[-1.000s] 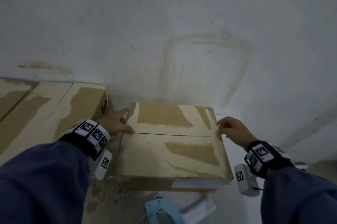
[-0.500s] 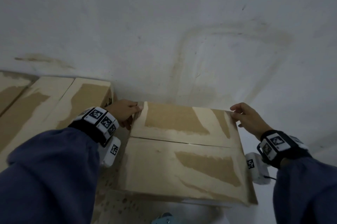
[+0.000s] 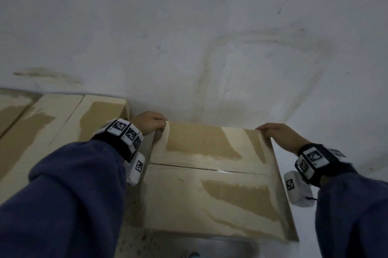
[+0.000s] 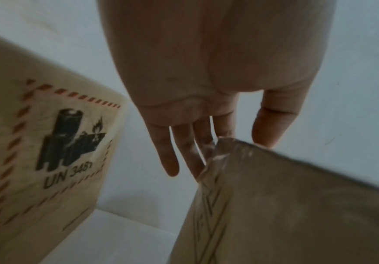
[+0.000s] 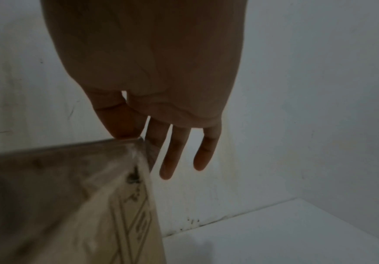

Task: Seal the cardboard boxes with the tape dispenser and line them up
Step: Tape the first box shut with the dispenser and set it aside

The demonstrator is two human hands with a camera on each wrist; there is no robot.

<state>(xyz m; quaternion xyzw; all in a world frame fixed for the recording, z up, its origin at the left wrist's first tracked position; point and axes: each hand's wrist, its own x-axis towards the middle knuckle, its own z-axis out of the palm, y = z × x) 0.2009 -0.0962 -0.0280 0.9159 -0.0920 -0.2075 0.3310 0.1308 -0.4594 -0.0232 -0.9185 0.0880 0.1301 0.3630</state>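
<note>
A closed cardboard box (image 3: 210, 194) with torn patches on its flaps stands in front of me, its far edge near the white wall. My left hand (image 3: 150, 122) grips its far left corner, thumb on top and fingers down the side, as the left wrist view shows at the box corner (image 4: 224, 142). At the far right corner my right hand (image 3: 279, 136) holds on the same way, thumb (image 5: 122, 125) on the top edge. Only a blue tip of the tape dispenser (image 3: 194, 254) peeks out at the bottom edge of the head view.
Another cardboard box (image 3: 69, 127) with a battery hazard label (image 4: 66, 142) stands just left, with more boxes beyond it along the stained wall (image 3: 189, 26). A narrow gap separates it from the held box. A white surface (image 5: 296, 232) lies to the right.
The box has slid away from me toward the wall. Both hands have shifted from its side edges to its far corners.
</note>
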